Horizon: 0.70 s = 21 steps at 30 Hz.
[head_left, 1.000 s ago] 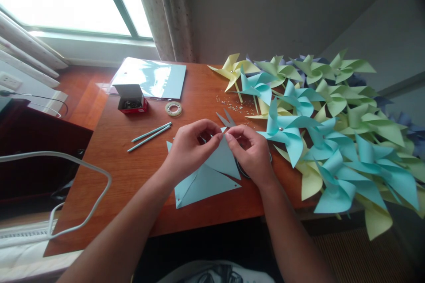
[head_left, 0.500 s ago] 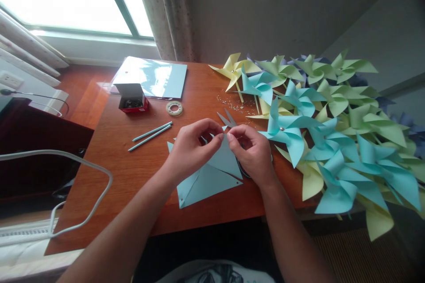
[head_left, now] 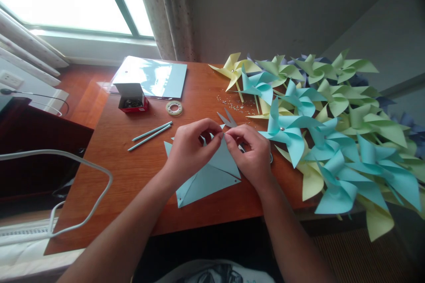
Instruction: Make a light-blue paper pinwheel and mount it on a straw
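A reddish wooden desk [head_left: 133, 172] stands under a bright window, with a curtain hanging at the corner behind it. At the middle of the desk the left hand [head_left: 191, 148] and the right hand [head_left: 250, 152] meet, thumb and forefinger of each pinched together on the raised flaps of a light blue cut paper square [head_left: 207, 177] that lies flat near the front edge. Scissors [head_left: 227, 119] lie just behind the fingertips. Two blue sticks [head_left: 151, 135] rest to the left, with a roll of tape [head_left: 174, 108], a small red box [head_left: 133, 99] and a sheet of blue paper [head_left: 156, 77] farther back. A heap of blue, yellow and green paper pinwheels [head_left: 332, 124] fills the right side.
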Each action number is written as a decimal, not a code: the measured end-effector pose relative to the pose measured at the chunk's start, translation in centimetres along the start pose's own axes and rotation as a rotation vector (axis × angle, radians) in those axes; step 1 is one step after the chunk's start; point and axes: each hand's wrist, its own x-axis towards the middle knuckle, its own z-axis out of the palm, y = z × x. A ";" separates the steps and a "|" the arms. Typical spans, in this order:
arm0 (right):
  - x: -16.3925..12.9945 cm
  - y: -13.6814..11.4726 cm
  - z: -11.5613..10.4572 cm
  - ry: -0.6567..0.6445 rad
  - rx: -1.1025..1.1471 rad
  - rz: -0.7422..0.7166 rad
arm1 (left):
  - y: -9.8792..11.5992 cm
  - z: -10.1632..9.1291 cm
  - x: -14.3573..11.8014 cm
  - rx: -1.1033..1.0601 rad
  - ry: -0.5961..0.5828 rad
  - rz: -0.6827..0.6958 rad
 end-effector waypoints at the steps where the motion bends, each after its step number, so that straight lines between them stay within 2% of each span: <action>1: 0.0 0.0 0.0 -0.005 -0.014 -0.012 | 0.0 0.0 0.0 0.007 0.010 0.004; 5: -0.1 0.0 0.0 -0.006 0.010 -0.019 | -0.2 0.1 0.0 -0.023 0.034 0.000; 13: -0.2 0.4 0.1 0.034 0.192 0.142 | -0.7 0.0 0.0 -0.098 -0.030 -0.037; 21: -0.3 0.5 0.2 0.030 0.224 0.153 | -0.7 -0.1 0.1 -0.163 -0.013 -0.075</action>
